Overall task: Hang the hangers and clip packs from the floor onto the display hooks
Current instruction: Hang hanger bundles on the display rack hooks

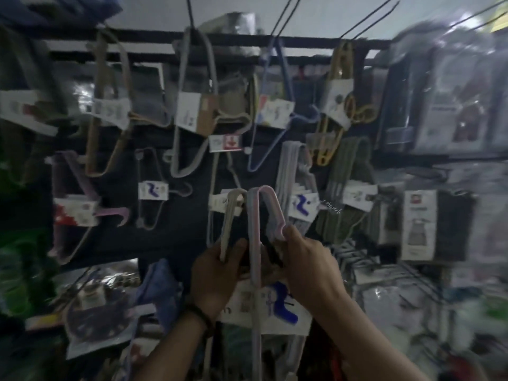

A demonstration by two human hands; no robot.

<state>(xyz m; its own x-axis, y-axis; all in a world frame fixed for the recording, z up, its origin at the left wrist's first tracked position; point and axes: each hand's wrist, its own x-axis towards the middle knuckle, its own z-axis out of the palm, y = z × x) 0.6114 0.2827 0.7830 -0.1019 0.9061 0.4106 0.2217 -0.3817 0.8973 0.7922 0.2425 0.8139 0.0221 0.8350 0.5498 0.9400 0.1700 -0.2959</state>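
I hold up a pack of pale pink and lilac hangers [261, 210] in front of the dark display wall. My right hand [308, 259] grips the pack's hooked top end. A beige hanger pack [230, 215] is gripped by my left hand [217, 273], just left of the pink one. A white label with a blue mark [277, 306] hangs below my hands. The view is blurred. Long wire display hooks [286, 15] stick out from the black rail [220, 42] above.
Many hanger packs hang on the wall: tan [110, 105], grey [198, 105], blue [275, 105], yellow [338, 105], dark green [349, 188]. Boxed goods [453, 105] fill the right side. Bagged items [96, 312] hang at the lower left.
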